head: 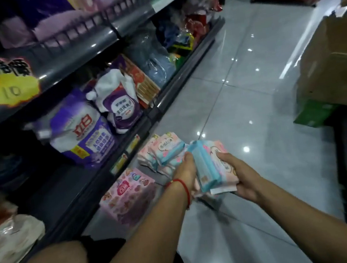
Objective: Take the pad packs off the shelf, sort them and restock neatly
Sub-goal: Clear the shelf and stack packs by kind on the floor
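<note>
Both your left hand [187, 171] and right hand [237, 176] were clamped together on one loose pad-pack bundle [209, 166]; uneven squeeze risked packs slipping onto the floor pile [160, 152].

Blue-and-pink pad packs [210, 166] in my grip, stacked on edge. More packs [160, 152] piled on the floor beside the bottom shelf [99, 179].

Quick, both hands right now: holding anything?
Left hand: grips the blue pad pack from its left side.
Right hand: holds the pink pad packs against it.
</note>
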Demonstrator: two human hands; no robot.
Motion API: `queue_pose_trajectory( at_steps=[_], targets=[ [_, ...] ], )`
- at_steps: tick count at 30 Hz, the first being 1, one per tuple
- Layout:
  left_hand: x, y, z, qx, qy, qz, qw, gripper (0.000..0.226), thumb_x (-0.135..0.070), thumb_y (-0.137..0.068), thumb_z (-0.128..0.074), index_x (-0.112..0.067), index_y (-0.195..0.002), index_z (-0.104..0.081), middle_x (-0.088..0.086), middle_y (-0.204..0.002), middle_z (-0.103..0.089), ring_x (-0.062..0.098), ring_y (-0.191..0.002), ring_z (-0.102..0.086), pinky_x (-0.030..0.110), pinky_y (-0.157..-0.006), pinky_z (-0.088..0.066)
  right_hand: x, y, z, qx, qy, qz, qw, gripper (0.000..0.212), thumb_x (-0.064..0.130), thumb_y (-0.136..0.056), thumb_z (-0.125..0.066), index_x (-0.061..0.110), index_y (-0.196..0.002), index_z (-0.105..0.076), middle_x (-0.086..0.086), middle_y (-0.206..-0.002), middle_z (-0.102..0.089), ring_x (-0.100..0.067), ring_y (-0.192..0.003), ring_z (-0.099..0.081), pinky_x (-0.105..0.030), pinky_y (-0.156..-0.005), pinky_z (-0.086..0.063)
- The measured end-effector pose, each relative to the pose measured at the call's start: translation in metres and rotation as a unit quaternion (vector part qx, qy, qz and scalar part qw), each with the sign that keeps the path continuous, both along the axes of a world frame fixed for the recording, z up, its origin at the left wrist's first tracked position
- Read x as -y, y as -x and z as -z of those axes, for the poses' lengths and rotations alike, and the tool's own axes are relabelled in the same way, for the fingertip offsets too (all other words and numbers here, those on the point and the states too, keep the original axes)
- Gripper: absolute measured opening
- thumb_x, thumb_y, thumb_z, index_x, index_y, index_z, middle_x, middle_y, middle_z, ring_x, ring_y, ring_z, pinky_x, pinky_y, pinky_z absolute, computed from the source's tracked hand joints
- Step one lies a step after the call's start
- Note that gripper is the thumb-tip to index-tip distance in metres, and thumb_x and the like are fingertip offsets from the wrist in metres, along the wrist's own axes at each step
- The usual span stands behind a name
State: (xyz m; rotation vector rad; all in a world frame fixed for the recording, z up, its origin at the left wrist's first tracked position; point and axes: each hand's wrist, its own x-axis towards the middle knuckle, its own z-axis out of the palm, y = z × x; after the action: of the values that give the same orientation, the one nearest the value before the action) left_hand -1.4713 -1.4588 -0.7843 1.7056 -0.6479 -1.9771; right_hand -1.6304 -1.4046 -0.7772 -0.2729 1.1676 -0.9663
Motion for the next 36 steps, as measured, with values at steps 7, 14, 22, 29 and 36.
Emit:
queue_pose_trajectory(
  at_steps=[7, 14, 22, 29, 36],
  targets=[
    [-0.021, 0.034, 0.003, 0.051, -0.027, 0.103, 0.993, 0.028, -0.040, -0.110, -0.032, -0.019, -0.114, -0.050, -0.006, -0.092, -0.053, 0.014, -0.080, -0.051, 0.019, -0.056, -0.050, -0.039, 0.034, 0.102, 0.023, -0.088, 0.207, 0.974, 0.030, 0.038, -0.096, -0.063, 0.018, -0.117, -0.070, -0.017, -0.110, -0.076, -0.036, -0.092, -0.075, -0.051, -0.075, -0.063],
    [-0.004, -0.004, 0.057, 0.150, -0.063, 0.114, 0.980, 0.046, -0.041, -0.098, -0.051, -0.011, -0.132, -0.057, 0.012, -0.129, -0.053, 0.030, -0.108, -0.051, 0.037, -0.077, -0.049, 0.012, 0.016, 0.188, -0.107, -0.085, 0.243, 0.960, 0.095, 0.060, -0.058, -0.092, 0.017, -0.135, -0.057, -0.010, -0.114, -0.076, -0.033, -0.101, -0.075, -0.056, -0.091, -0.059],
    [0.008, -0.028, 0.055, 0.138, -0.036, 0.015, 0.990, 0.041, -0.037, -0.095, -0.055, -0.015, -0.129, -0.063, 0.016, -0.128, -0.061, 0.037, -0.118, -0.059, 0.030, -0.062, -0.054, 0.026, 0.011, 0.171, -0.093, -0.050, 0.223, 0.969, 0.085, 0.049, -0.074, -0.088, 0.013, -0.140, -0.049, -0.015, -0.120, -0.074, -0.036, -0.103, -0.074, -0.056, -0.084, -0.061],
    [0.002, -0.046, -0.009, 0.057, 0.028, -0.043, 0.997, 0.009, -0.015, -0.094, -0.054, -0.019, -0.086, -0.056, -0.007, -0.052, -0.037, 0.008, -0.038, -0.030, 0.017, -0.045, -0.028, 0.007, 0.015, 0.135, -0.232, -0.079, 0.205, 0.948, 0.071, 0.080, -0.081, -0.059, 0.025, -0.125, -0.051, 0.004, -0.114, -0.061, -0.019, -0.100, -0.060, -0.038, -0.082, -0.044],
    [-0.021, -0.089, -0.116, 0.030, 0.142, -0.111, 0.983, 0.013, -0.009, -0.098, -0.053, -0.010, -0.086, -0.057, 0.006, -0.067, -0.050, 0.012, -0.038, -0.043, 0.020, -0.039, -0.042, -0.008, -0.042, 0.025, -0.443, 0.208, 0.072, 0.869, 0.025, 0.019, -0.097, -0.059, 0.021, -0.121, -0.060, 0.001, -0.123, -0.062, -0.006, -0.105, -0.061, -0.014, -0.075, -0.049]
  ],
)
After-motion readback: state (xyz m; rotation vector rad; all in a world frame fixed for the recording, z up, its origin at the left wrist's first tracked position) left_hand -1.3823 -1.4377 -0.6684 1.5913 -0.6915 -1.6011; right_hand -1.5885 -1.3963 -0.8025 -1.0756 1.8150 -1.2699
